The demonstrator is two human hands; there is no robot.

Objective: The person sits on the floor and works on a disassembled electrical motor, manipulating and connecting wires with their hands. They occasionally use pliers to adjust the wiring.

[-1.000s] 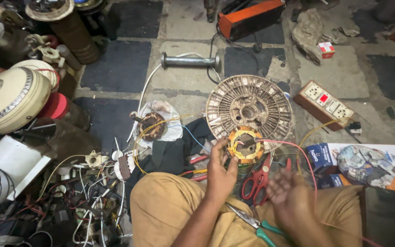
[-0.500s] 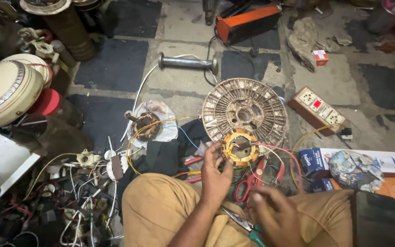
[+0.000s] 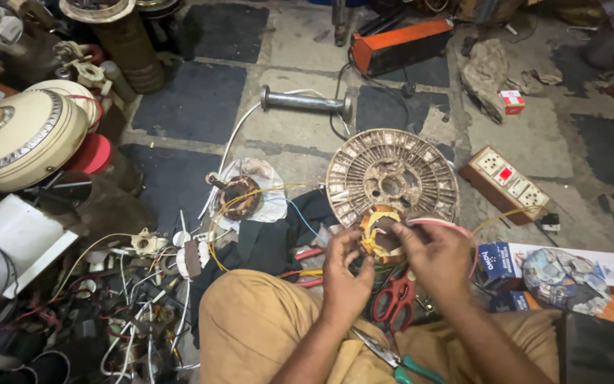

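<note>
While both hands [image 3: 392, 267] grip, yellow-taped coil [image 3: 376, 235] half-hidden

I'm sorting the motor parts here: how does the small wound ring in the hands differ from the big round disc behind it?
The wound ring is small, wrapped in yellow and orange tape, and held up by the left hand and right hand. The disc is much wider, bare dull metal with radial slots around its rim, and lies flat on the floor untouched. Both are round with an open centre.
</note>
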